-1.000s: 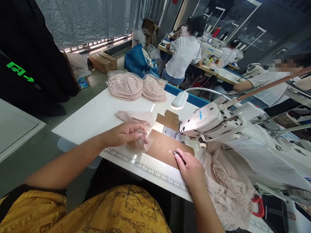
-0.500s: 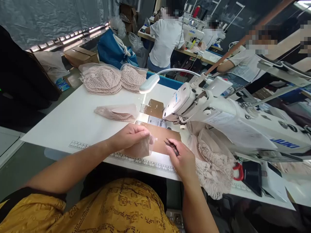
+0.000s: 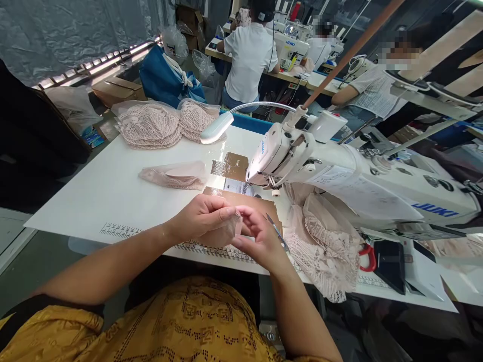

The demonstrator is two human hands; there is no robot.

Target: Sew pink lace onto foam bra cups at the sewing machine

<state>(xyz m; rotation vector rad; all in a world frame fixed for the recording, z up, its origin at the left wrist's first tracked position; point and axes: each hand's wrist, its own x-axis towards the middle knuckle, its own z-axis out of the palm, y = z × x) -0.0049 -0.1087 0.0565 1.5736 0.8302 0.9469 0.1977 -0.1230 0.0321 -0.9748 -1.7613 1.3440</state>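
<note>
I see the left hand point(image 3: 206, 213) pinching a sheer fabric piece point(image 3: 220, 235) near the front edge of the white tabletop point(image 3: 75, 201). The right hand's point(image 3: 262, 236) fingers curl at its side; whether they grip, I can't tell. They partly hide the dark snips point(image 3: 277, 232). The sewing machine point(image 3: 273, 153) crowds the right; my widest room is leftward, past a folded piece point(image 3: 173, 176).

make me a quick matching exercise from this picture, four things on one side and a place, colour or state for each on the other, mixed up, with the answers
Things:
1. left hand
2. lace piles
3. tied bag
4. sewing machine

Descriptions:
A. mostly white
B. holding pale sheer cloth
C. blue
D. near the far edge of the table

Pairs: 1-B, 2-D, 3-C, 4-A
</note>
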